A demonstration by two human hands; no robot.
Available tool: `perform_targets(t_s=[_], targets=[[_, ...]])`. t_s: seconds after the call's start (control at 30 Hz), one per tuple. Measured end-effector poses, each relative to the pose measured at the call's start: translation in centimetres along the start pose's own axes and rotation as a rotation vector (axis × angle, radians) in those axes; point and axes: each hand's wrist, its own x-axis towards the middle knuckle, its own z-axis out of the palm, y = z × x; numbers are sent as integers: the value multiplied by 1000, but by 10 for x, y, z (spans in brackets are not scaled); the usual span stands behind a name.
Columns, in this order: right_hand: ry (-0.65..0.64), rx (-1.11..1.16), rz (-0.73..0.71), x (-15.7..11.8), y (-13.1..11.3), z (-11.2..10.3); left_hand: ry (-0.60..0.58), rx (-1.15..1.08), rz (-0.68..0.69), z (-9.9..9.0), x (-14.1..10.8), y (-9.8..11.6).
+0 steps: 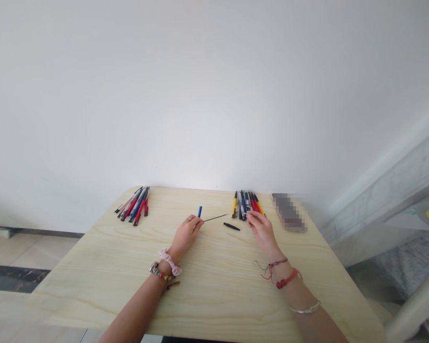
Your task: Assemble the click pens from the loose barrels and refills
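Note:
My left hand (188, 234) is closed, its fingertips pinching a thin dark pen refill (216, 218) that points right. A blue pen barrel (199, 211) sticks up past the same fingers; whether it is held or lies behind them I cannot tell. My right hand (260, 229) is closed in a pinch just in front of a pile of pens (242, 202). A tiny pale thing at its fingertips is too small to name. Between the hands a short black pen part (231, 226) lies on the table.
A second pile of pens (134, 206), in red, blue, black and white, lies at the table's (207, 286) back left. To the right of the other pile is a blurred-out flat object (289, 212). A white wall (207, 95) rises behind the table.

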Motion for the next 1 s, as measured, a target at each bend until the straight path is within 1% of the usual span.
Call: perform_targets(t_s=[0.23, 0.57, 0.83, 1.0], targets=[[-65, -121, -39, -5, 0, 5, -1, -5, 19, 0, 0, 1], [-149, -376, -114, -12, -4, 10, -44, -39, 60, 0, -1, 6], [-207, -450, -150, -13, -3, 12, -70, -48, 64, -1, -2, 8], [-173, -451, -178, -13, -2, 10, -56, -60, 53, -2, -2, 9]])
